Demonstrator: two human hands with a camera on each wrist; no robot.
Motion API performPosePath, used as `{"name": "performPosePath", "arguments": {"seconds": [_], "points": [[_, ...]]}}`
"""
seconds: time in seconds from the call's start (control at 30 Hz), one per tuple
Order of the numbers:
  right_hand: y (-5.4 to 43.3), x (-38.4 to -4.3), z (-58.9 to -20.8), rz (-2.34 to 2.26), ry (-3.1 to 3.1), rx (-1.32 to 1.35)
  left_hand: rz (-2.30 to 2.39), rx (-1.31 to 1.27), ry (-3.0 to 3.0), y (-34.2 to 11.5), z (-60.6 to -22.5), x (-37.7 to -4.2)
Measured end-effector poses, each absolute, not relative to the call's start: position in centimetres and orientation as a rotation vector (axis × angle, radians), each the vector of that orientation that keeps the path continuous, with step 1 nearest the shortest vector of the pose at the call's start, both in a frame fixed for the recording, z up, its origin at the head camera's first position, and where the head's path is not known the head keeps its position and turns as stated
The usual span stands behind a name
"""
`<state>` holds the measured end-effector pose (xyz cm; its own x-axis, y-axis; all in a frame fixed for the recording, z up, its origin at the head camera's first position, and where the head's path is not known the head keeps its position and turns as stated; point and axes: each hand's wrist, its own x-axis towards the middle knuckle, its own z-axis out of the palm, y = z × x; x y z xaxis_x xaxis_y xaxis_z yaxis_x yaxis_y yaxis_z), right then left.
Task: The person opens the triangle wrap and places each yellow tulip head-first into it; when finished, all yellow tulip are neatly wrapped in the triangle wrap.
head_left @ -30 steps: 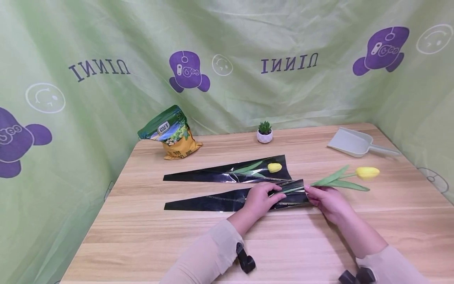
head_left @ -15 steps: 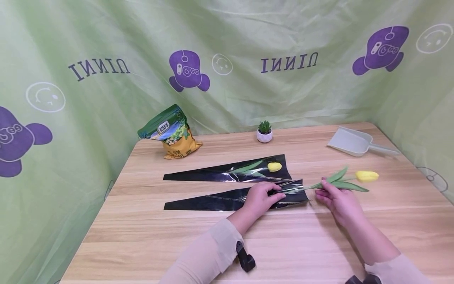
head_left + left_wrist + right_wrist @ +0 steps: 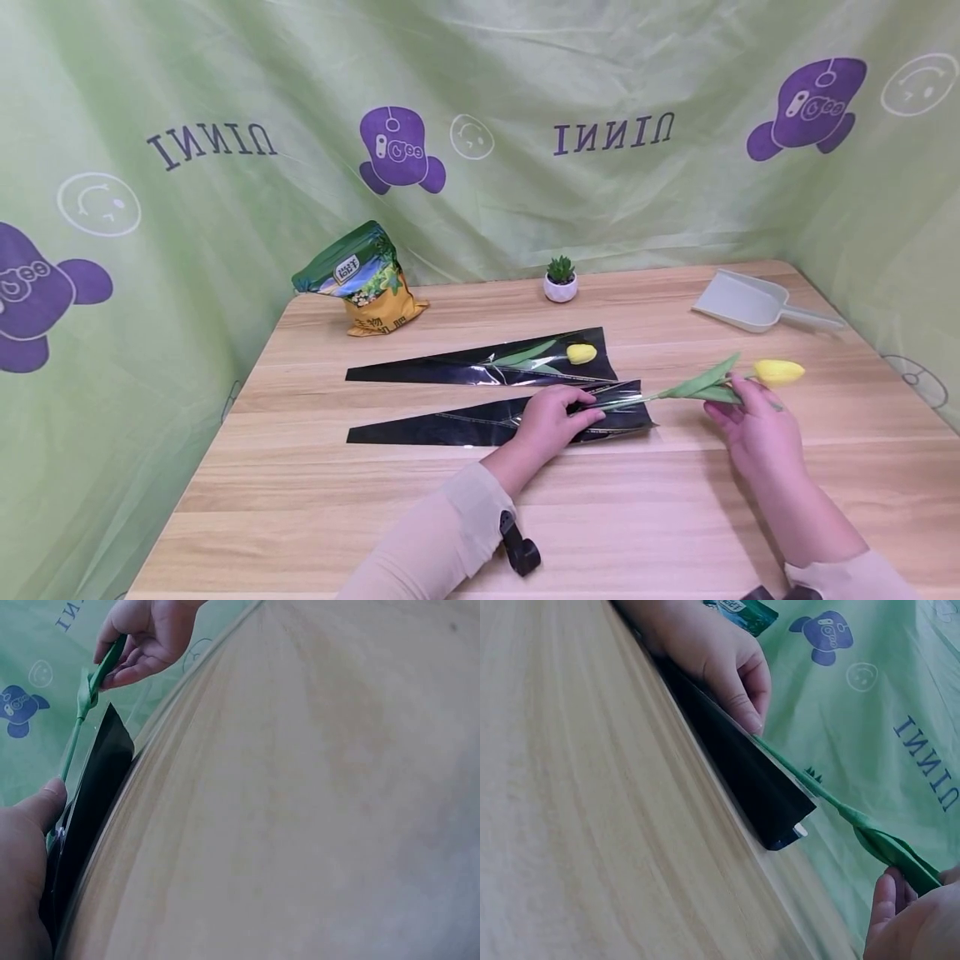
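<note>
A yellow tulip [image 3: 777,372] with green leaves lies partly inside the nearer black flower sleeve [image 3: 442,427]; its bloom and leaves stick out past the sleeve's wide right end. My left hand [image 3: 546,423] rests over the sleeve and pinches the tulip's stem [image 3: 802,777] between thumb and fingers near the opening. Just below the bloom, my right hand [image 3: 765,429] holds the tulip by its leaves and upper stem, fingers curled. Behind lies a second black sleeve [image 3: 420,372] with another yellow tulip [image 3: 581,354] inside it.
A green and orange bag [image 3: 367,283] stands at the back left of the wooden table [image 3: 300,517]. A small potted succulent [image 3: 560,283] is at the back middle. At the back right lies a grey dustpan [image 3: 742,300]. A green printed curtain [image 3: 480,208] surrounds the table.
My right hand has moved rightward from the sleeve's opening along the stem and leaves to just below the bloom. My left hand, the tulip and both sleeves have hardly moved.
</note>
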<state>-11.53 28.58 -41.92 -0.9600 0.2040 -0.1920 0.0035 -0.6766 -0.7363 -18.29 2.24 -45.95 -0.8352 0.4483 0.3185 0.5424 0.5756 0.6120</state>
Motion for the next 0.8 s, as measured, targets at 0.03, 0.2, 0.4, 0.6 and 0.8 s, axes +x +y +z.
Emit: {"name": "performPosePath", "arguments": {"seconds": [0.03, 0.2, 0.4, 0.6, 0.8], "points": [[28.6, -11.6, -41.9, 2.744, -1.209, -0.418, -1.098, -0.845, -2.673, 2.3, -46.0, -18.3], [28.3, -11.9, -42.0, 2.739, -1.226, -0.495, -1.061, -0.853, -2.666, 2.2, -45.9, -18.2], [27.2, -12.3, -42.5, 2.732, -1.355, -0.526, -1.051, -0.863, -2.644, 2.2, -45.7, -18.1], [26.2, -12.4, -42.8, 2.733, -1.515, -0.536, -1.024, -0.845, -2.648, 2.3, -45.7, -18.1], [25.3, -12.5, -42.9, 2.725, -1.630, -0.552, -1.014, -0.844, -2.649, 2.3, -45.6, -18.1]]}}
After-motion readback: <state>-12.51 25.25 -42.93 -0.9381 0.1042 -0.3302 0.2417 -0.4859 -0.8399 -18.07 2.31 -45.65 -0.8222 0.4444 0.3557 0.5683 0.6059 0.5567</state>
